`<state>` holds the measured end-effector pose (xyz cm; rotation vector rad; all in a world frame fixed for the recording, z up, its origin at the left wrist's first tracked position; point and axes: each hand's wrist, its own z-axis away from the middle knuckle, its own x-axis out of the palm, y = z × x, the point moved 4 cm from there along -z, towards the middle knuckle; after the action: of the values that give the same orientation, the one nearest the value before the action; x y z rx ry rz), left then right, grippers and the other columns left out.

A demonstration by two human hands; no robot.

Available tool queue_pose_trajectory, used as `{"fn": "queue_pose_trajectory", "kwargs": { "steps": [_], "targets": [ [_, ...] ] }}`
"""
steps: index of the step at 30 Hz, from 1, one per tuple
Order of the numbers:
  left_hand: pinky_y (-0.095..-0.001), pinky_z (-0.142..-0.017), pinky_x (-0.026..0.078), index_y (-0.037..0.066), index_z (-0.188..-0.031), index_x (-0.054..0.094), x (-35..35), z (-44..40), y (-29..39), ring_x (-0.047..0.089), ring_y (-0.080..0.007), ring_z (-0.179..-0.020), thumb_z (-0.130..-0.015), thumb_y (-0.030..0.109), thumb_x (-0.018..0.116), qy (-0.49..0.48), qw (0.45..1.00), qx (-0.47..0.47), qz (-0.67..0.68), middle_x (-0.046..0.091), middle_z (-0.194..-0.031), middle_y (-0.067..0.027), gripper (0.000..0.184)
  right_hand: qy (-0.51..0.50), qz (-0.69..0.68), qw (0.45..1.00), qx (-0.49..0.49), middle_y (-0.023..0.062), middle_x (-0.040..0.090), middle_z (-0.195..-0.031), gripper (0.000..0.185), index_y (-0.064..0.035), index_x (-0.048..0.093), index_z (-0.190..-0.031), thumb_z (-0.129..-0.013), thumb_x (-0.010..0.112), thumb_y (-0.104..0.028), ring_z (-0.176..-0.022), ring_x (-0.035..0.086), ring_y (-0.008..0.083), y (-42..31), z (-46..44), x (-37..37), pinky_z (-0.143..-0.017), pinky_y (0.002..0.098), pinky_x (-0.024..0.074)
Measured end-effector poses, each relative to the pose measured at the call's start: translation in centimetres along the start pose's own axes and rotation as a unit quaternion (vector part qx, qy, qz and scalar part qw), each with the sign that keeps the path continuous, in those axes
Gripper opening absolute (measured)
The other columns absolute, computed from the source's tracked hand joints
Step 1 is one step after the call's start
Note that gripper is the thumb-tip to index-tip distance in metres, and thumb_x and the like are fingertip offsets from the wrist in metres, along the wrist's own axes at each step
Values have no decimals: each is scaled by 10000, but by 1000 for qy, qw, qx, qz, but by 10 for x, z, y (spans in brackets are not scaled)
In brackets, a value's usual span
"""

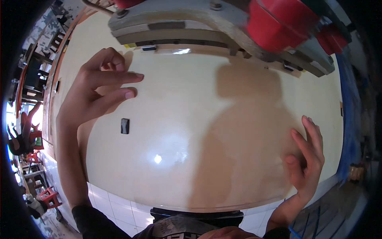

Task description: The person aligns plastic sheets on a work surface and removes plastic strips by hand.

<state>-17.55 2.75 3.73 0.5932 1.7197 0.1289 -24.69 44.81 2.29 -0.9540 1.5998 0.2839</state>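
My left hand (101, 85) hovers over the left part of a pale, glossy tabletop (171, 107). Its thumb and index finger stretch out with a gap between them, the other fingers curl, and nothing shows in its grasp. Just below that thumb, a small dark rectangular block (125, 126) lies on the surface. At the right side of the table is my right hand (308, 157), empty, its fingers spread and slightly bent. Whether its fingertips touch the tabletop I cannot tell.
A grey machine bar (179, 34) with bolts spans the far side, bearing a red housing (278, 24). Blue sheeting (350, 115) hangs along the right edge. At far left stand red stools (49, 197), and a person (22, 139) is partly visible there.
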Motion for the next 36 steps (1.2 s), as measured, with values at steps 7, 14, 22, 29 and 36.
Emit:
{"fn": "queue_pose_trajectory", "kwargs": {
  "steps": [7, 14, 22, 29, 36],
  "targets": [
    [-333, -696, 450, 81, -1060, 781, -1, 3, 2, 546, -202, -802, -787, 210, 822, 18, 1000, 17, -8, 535, -877, -63, 304, 2, -24, 1000, 13, 238, 530, -1427, 499, -18, 700, -1190, -931, 648, -442, -1334, 486, 430, -2, 0, 2, -1148, 566, 294],
    [-345, -767, 453, 87, -1102, 775, -1, 7, -4, 555, -224, -878, -790, 211, 814, 2, 1000, 9, 3, 553, -919, -78, 338, -8, -13, 1000, 15, 227, 526, -1436, 503, -27, 685, -1227, -962, 609, -448, -1345, 483, 415, -5, -1, 1, -1155, 554, 288],
    [-356, -773, 459, 96, -1098, 779, -1, 7, -4, 552, -228, -895, -781, 215, 822, -2, 1000, 10, -2, 540, -927, -73, 341, -7, -40, 999, 20, 224, 514, -1449, 490, -31, 672, -1256, -951, 629, -412, -1369, 453, 414, -5, 0, 2, -1163, 552, 274],
    [-362, -786, 468, 93, -1075, 786, 0, 8, -6, 552, -223, -892, -770, 209, 833, 3, 1000, 13, 3, 537, -929, -67, 330, -3, -47, 999, 19, 219, 509, -1455, 494, -32, 669, -1262, -955, 627, -416, -1378, 442, 409, -2, 2, 2, -1170, 553, 262],
    [-361, -789, 471, 88, -1065, 787, -1, 8, -6, 554, -224, -886, -774, 217, 834, 1, 1000, 14, -2, 530, -930, -70, 322, -3, -57, 998, 24, 217, 502, -1462, 507, -24, 665, -1264, -958, 625, -426, -1383, 437, 404, -3, 2, 3, -1174, 550, 257]
  ]
}}
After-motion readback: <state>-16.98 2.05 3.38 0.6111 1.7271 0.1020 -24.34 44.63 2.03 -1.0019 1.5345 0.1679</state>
